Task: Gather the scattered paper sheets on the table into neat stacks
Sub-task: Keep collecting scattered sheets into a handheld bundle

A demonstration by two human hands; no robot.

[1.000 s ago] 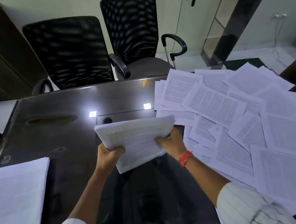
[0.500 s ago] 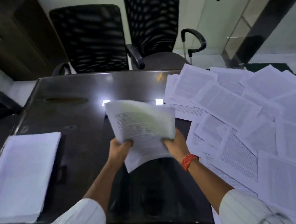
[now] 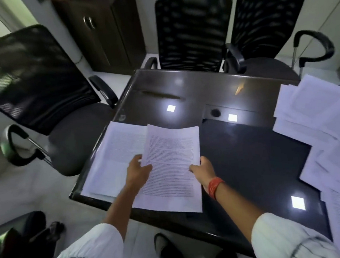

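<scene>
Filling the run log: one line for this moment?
left hand + right hand: hold paper bundle | partly over stack | scattered sheets remain

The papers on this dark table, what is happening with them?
A person holds a bundle of printed sheets in both hands, left hand and right hand at its side edges, above the neat stack at the table's left corner. Many scattered sheets remain loose on the right.

Bare tabletop (image 3: 251, 158) between stack (image 3: 113, 155) and scattered sheets (image 3: 320, 126)

Glossy dark table (image 3: 251, 162); matt paper sheets (image 3: 173, 170) — mesh-backed chairs (image 3: 195, 32).
</scene>
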